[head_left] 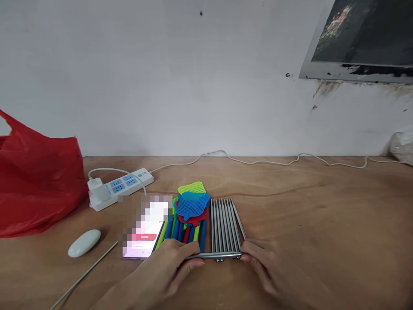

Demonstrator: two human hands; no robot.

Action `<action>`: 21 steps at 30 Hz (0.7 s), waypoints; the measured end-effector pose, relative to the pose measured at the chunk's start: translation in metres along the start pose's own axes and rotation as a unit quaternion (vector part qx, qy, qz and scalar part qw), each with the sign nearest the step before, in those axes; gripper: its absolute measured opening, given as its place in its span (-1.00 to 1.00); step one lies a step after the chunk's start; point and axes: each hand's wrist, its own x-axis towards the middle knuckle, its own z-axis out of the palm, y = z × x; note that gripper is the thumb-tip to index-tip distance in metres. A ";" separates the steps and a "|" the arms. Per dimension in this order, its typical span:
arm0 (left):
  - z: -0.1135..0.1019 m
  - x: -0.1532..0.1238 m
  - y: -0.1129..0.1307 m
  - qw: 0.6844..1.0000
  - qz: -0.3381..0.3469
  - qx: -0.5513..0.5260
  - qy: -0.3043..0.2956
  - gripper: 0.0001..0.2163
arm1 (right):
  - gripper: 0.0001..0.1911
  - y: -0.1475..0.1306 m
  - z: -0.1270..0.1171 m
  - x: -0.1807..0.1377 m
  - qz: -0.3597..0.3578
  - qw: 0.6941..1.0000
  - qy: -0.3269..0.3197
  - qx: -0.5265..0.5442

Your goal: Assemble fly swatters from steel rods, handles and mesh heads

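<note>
A slim silver metal rod (pixel 216 255) lies level between my hands. My left hand (pixel 176 260) pinches its left end between thumb and fingers, and my right hand (pixel 263 260) grips the right end. Just beyond it, several similar metal rods (pixel 224 224) lie side by side on the table, the rightmost one slanted. To their left is a pile of small mesh fly swatter heads, with a blue head (pixel 193 204) on top of red and yellow-green ones (pixel 192 187). Blue, green and red handle tubes (pixel 177 228) lie below the heads, partly hidden by my left hand.
A lit phone (pixel 146 234), partly blurred out, lies left of the tubes. Farther left are a white mouse-like object (pixel 84 243), a power strip (pixel 121 188) with a plug, and a red plastic bag (pixel 41 181). A white cable (pixel 251 162) runs along the wall.
</note>
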 end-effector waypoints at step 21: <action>0.001 0.020 0.005 0.996 0.057 0.062 0.024 -0.79 | -0.58 0.049 -0.009 0.051 0.336 0.881 0.144 0.299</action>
